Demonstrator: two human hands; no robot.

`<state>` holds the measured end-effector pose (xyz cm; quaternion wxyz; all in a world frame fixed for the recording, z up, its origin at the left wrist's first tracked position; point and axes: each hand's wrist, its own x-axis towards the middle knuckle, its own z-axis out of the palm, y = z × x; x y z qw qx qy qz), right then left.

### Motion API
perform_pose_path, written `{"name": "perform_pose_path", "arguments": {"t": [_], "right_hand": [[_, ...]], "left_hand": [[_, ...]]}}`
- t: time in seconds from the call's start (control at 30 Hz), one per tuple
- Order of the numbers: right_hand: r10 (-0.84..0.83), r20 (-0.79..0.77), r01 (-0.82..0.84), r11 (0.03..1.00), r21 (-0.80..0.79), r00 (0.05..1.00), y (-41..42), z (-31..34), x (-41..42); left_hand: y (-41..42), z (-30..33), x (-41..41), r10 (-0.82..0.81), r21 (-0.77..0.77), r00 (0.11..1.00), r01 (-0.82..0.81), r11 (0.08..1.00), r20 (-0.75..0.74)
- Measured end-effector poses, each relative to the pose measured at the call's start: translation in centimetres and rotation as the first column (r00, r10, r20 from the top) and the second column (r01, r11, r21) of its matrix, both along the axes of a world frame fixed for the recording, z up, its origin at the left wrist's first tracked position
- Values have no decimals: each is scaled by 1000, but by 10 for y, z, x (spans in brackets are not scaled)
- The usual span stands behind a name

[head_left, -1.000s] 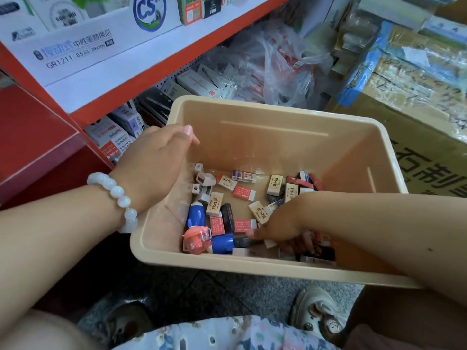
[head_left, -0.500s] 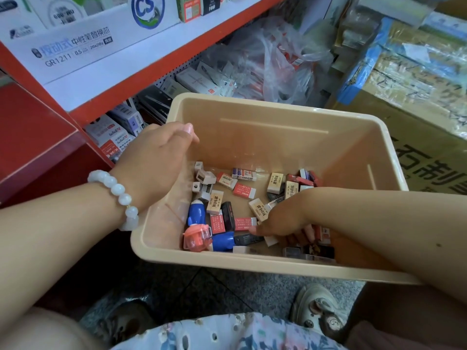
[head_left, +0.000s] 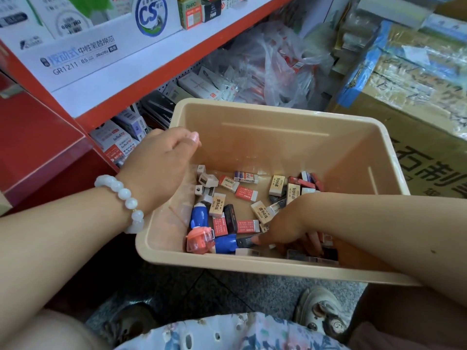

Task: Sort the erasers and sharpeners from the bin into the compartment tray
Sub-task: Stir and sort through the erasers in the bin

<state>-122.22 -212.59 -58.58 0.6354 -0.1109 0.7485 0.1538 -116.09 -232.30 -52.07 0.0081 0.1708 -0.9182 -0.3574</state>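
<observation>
From my feed, the beige bin (head_left: pixel 265 137) sits low in front of the red shelf (head_left: pixel 141 79), and the erasers (head_left: pixel 246 193) and sharpeners (head_left: pixel 208 180) lie jumbled across its floor, mostly toward the near side. I cannot see any compartment tray from this angle. The near right corner of the pile is hidden under my right hand (head_left: pixel 285 224) and forearm, so I cannot tell what lies there beyond a few dark and red edges poking out. That hand is palm down in the heap, its fingers (head_left: pixel 312 242) curled down among the pieces; the thumb tip touches a dark grey eraser (head_left: pixel 245 241), but I cannot tell whether anything is truly gripped. Just left of it lie two blue sharpeners (head_left: pixel 199 215) and an orange one with a clear cap (head_left: pixel 199 240), against the near wall. Small grey sharpeners cluster by the left wall, partly covered by my left hand (head_left: pixel 161 162). That hand rests over the bin's left rim, thumb curled inside and the other fingers out of sight beyond the rim, a white bead bracelet (head_left: pixel 123 202) on the wrist. Print on the eraser sleeves is too small to read. Behind, a crumpled plastic bag (head_left: pixel 273 66) blurs its contents, and a cardboard box (head_left: pixel 417 127) is cut off at the right edge.
</observation>
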Motion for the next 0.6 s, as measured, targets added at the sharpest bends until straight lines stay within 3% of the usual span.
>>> {"name": "perform_pose_path", "arguments": {"t": [0.1, 0.33, 0.6], "right_hand": [[13, -28, -13, 1000, -1, 1000, 0, -2, 1], [345, -55, -347, 937, -32, 937, 13, -15, -6], [38, -30, -44, 976, -212, 999, 13, -3, -15]], "left_hand": [[-1, -1, -1, 1, 0, 1000, -1, 1000, 3], [0, 0, -1, -3, -3, 1000, 3, 1000, 2], [-1, -3, -3, 0, 0, 1000, 0, 1000, -19]]}}
